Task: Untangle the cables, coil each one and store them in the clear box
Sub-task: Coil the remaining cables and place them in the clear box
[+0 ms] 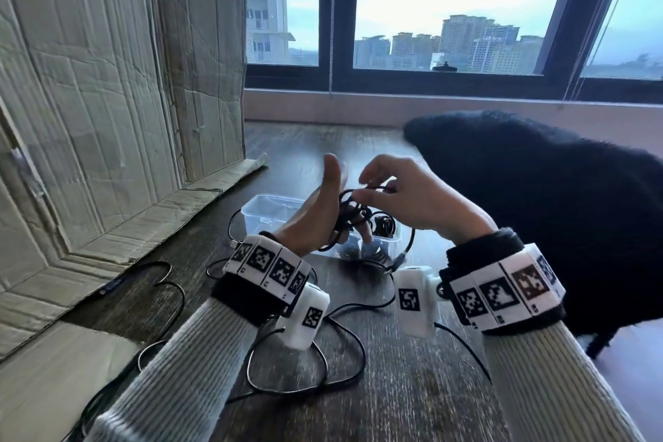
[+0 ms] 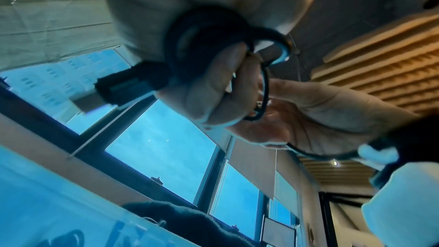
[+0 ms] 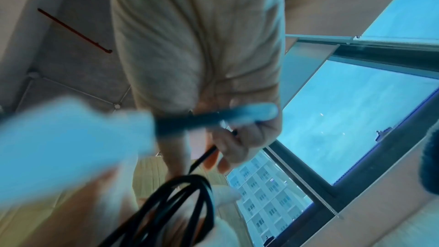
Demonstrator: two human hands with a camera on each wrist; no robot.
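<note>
My left hand (image 1: 323, 215) is raised above the clear box (image 1: 267, 213), thumb up, its fingers curled round a small coil of black cable (image 1: 349, 212). In the left wrist view the coil (image 2: 202, 44) wraps round my fingers and its USB plug (image 2: 126, 85) sticks out. My right hand (image 1: 405, 197) pinches a strand of the same cable at the coil's top; in the right wrist view the strand (image 3: 202, 159) runs down from its fingers to the coil (image 3: 180, 200). A tail with a plug (image 1: 400, 258) hangs below. Another coiled cable (image 1: 384, 224) lies in the box.
More black cable (image 1: 305, 370) lies in loose loops on the dark wooden table (image 1: 412, 387) under my wrists. Flattened cardboard (image 1: 107, 118) stands at the left. A black fuzzy garment (image 1: 556, 208) covers the right side. The window (image 1: 448, 4) is behind.
</note>
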